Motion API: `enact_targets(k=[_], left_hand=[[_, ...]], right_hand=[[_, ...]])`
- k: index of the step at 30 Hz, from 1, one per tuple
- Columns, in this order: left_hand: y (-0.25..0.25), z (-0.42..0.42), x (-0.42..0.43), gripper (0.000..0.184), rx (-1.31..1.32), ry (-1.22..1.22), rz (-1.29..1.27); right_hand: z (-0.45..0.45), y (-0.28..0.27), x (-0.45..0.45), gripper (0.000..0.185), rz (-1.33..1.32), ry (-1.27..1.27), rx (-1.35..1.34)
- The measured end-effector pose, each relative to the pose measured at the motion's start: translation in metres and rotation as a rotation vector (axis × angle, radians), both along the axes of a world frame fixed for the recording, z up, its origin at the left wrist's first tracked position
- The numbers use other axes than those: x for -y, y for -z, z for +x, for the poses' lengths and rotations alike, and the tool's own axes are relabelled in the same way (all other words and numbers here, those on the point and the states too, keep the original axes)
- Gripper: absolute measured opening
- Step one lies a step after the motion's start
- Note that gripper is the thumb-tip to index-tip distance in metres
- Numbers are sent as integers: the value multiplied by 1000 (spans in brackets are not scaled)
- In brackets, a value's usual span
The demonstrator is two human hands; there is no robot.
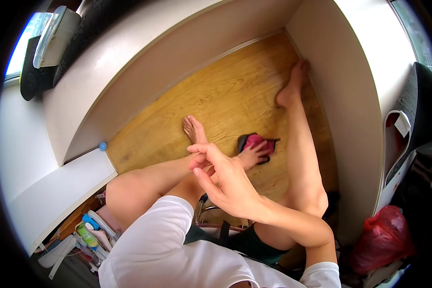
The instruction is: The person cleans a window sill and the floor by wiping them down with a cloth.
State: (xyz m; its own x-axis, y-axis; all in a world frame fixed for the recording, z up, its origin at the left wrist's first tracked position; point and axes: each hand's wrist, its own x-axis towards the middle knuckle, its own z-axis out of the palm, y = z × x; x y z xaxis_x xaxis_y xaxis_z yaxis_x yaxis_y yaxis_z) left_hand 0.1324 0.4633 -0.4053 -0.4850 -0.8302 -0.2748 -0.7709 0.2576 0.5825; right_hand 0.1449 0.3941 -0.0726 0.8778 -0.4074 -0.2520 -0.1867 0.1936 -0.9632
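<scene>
My left hand [252,154] reaches down to the floor beyond my crossed right forearm. Its fingers are spread over a pink and black cloth item [270,143], whose exact kind I cannot make out. Closer to the camera, my right hand [222,181] is raised in front of my body. Its fingers are loosely bent and apart, with nothing between them. Part of my left forearm is hidden behind this hand. The cloth item lies on the wooden floor between my two bare feet.
Pale curved panels [336,53] border the wooden floor [230,89]. A small blue ball [102,146] rests on a white ledge at left. Several bottles and small items [86,235] are stored beneath it. A red plastic bag [383,240] lies at lower right; a lidded plastic container [57,38] stands upper left.
</scene>
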Motion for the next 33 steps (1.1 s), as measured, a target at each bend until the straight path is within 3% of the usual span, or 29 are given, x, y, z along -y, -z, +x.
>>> enact_targets(k=[5, 6, 10, 12, 15, 17, 19, 23, 25, 26, 28, 29, 30, 31, 33], left_hand=[[40, 3, -21, 56, -5, 245, -172], [28, 10, -18, 56, -7, 293, -206], [12, 78, 32, 48, 269, -58, -261], [1, 117, 51, 72, 442, -254, -63], [-3, 166, 55, 71, 367, -780, 280], [-6, 183, 44, 72, 334, -998, 392], [0, 181, 19, 68, 278, -960, 297], [-71, 133, 1, 58, 488, -727, 284], [-83, 117, -27, 57, 362, -1192, 195], [-57, 109, -32, 52, 223, -1211, 101], [-3, 94, -42, 44, -65, -1204, -70], [0, 48, -39, 40, -453, -886, -236], [38, 46, -46, 29, -428, -842, -238], [-52, 60, -40, 26, -378, -855, 142], [-56, 62, -39, 27, -523, -913, 104]], right_hand=[[2, 13, -7, 37, -70, 7, 11], [1, 14, -8, 37, -83, 5, -2], [-2, 17, -13, 31, -156, 41, -9], [-4, 24, -15, 34, -260, 2, -6], [-4, 30, -14, 36, -342, -15, -9], [-3, 33, -11, 36, -355, -23, -30], [0, 38, -9, 35, -343, -50, -64], [8, 54, -12, 36, -331, -92, -117], [14, 75, -12, 36, -321, -112, -120], [13, 90, -13, 36, -323, -72, -181], [1, 125, -14, 36, -356, 47, -257], [-10, 139, -14, 35, -384, 129, -270], [-23, 143, -12, 36, -426, 129, -332], [-36, 145, -9, 37, -472, 131, -390], [-63, 157, 2, 41, -778, 62, -491]])
